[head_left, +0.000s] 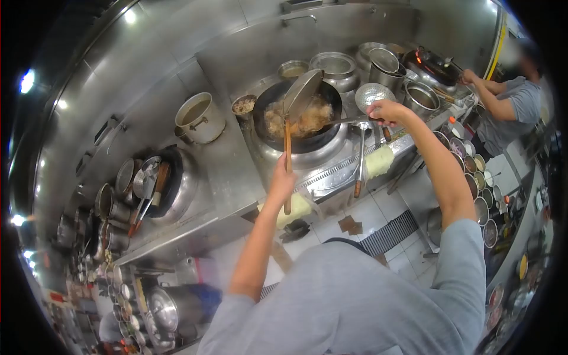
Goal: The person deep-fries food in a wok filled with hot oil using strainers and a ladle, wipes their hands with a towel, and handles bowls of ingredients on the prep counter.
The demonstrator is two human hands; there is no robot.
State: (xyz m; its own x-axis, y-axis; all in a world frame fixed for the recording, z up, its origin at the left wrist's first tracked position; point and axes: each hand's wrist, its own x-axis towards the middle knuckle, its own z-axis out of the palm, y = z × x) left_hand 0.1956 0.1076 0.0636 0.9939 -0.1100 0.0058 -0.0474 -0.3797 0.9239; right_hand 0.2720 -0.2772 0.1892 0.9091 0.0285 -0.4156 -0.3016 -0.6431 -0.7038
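Observation:
A black wok (265, 135) on the stove holds browned food (316, 116) in the middle of the view. My left hand (281, 180) is closed round the wooden handle of a strainer (304, 90), which is tilted over the wok. My right hand (386, 112) grips the handle end of a metal ladle (350, 120), whose far end reaches into the food. Just behind my right hand lies a perforated skimmer (374, 97). Below that hand, another long-handled tool (360, 165) leans across the stove's front edge.
A large pot (201, 117) and a small container of food (243, 106) stand left of the wok. Pots (335, 64) line the back. At the right a co-worker (509, 106) handles another wok (435, 66). Folded cloths (378, 162) hang on the front edge.

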